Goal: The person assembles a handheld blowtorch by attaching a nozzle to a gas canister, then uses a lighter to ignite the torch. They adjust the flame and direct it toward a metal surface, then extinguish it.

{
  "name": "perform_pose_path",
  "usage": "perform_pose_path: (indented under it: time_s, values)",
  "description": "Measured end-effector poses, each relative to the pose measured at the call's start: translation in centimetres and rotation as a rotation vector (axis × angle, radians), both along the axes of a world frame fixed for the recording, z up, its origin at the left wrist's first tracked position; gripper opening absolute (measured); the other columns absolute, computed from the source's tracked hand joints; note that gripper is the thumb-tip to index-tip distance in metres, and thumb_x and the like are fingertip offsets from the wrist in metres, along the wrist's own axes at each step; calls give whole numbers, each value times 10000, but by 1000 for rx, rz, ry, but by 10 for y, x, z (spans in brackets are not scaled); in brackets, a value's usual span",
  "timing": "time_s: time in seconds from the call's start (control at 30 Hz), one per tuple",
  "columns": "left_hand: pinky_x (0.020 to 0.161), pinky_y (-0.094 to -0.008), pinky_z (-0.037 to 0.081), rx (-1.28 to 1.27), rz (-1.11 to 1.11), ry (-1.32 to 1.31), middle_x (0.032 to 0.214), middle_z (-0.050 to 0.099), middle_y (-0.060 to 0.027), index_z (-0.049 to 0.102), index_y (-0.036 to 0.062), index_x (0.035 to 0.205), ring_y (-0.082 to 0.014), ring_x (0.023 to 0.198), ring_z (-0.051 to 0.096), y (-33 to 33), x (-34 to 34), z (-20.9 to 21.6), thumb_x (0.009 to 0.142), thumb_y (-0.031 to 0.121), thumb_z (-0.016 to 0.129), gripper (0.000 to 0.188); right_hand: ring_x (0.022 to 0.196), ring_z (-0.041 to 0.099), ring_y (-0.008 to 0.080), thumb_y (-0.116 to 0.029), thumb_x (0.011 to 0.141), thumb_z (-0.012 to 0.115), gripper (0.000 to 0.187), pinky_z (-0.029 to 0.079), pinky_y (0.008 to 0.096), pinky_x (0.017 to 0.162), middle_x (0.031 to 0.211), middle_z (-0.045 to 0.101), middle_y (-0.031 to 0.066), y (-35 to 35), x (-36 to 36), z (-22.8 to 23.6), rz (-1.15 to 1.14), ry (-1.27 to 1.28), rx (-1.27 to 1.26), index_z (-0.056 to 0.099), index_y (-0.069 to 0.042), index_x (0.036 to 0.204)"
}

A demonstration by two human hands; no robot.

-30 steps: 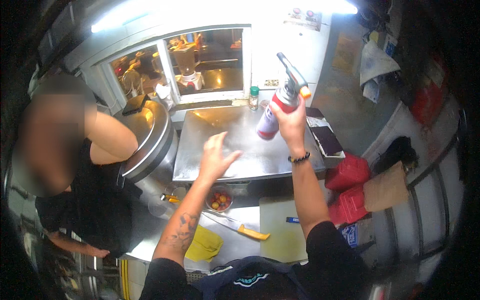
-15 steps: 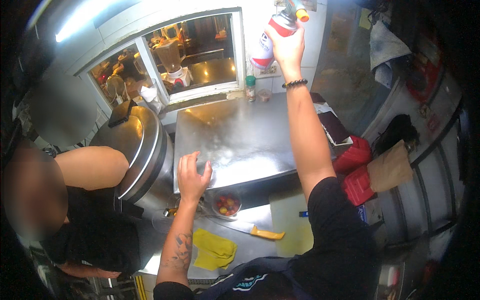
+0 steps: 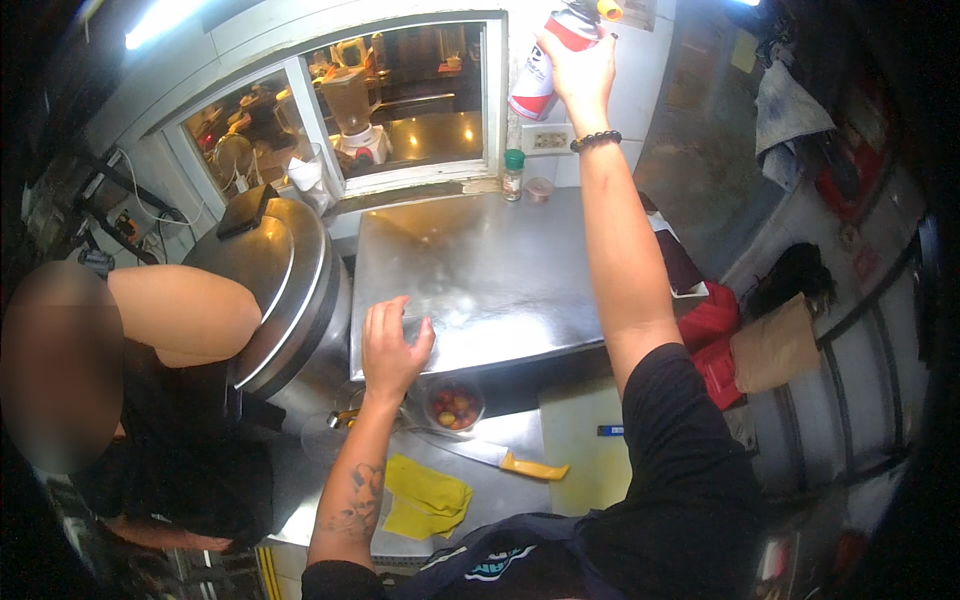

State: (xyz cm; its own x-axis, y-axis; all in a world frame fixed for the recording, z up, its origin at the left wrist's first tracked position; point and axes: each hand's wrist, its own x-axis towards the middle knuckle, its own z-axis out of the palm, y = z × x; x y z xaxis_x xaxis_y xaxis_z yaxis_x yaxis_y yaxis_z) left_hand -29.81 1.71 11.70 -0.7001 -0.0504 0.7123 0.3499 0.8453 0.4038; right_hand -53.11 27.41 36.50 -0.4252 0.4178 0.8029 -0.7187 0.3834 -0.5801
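Note:
My right hand (image 3: 580, 75) is wrapped round a blowtorch (image 3: 533, 82), a white and red gas canister with an orange tip on its head. It is held up high beside the window, tilted, and its top is partly cut off by the picture's edge. My left hand (image 3: 393, 352) has its fingers apart and holds nothing. It hovers over the near left edge of a raised stainless steel top (image 3: 480, 265); whether it touches the metal I cannot tell. Below that edge sits a clear bowl of small red and yellow tomato-like fruit (image 3: 453, 408).
A knife with a yellow handle (image 3: 535, 466) and a yellow cloth (image 3: 428, 497) lie on the lower counter, beside a pale cutting board (image 3: 582, 470). A shaker (image 3: 513, 176) stands by the window. At left is a large lidded steel drum (image 3: 290, 270), with a co-worker's arm (image 3: 185, 315) against it.
The pale haze over the steel top has thinned. The view has shifted slightly; my right hand still holds the blowtorch high, and my left hand stays over the near edge.

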Motion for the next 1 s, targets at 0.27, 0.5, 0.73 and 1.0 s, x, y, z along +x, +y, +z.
perform_pose_path:
  time_s: [0.27, 0.5, 0.73, 1.0]
  values:
    - [831, -420, 479, -12, -3, 10, 981, 626, -152, 624, 0, 1078, -331, 928, 591, 0, -1, 1, 769, 187, 726, 376, 1143, 624, 281, -382, 676, 888, 983, 492, 369, 989, 1231, 620, 246, -14, -7, 4, 1, -11, 1, 406, 143, 1353]
    - [810, -415, 479, 13, -44, 33, 945, 617, -152, 627, -1, 1056, -327, 902, 591, -1, -1, 1, 770, 175, 717, 348, 1086, 652, 278, -321, 680, 893, 905, 520, 366, 955, 1188, 644, 232, -31, -10, 5, 19, 2, -30, 433, 111, 1329]
    - [783, -406, 489, 9, -62, 72, 903, 607, -143, 614, 10, 1047, -307, 854, 598, -2, -2, -1, 780, 151, 711, 316, 1064, 652, 249, -334, 692, 896, 921, 524, 344, 924, 1170, 649, 216, -43, -10, 8, 85, 43, -3, 428, 147, 1323]
    - [751, -405, 489, 36, -68, 79, 837, 600, -129, 632, 17, 993, -300, 806, 598, -3, -4, -4, 785, 136, 703, 250, 990, 673, 201, -262, 710, 889, 702, 542, 336, 883, 1083, 686, 159, -63, -13, 11, 159, 144, 21, 514, 59, 1209]
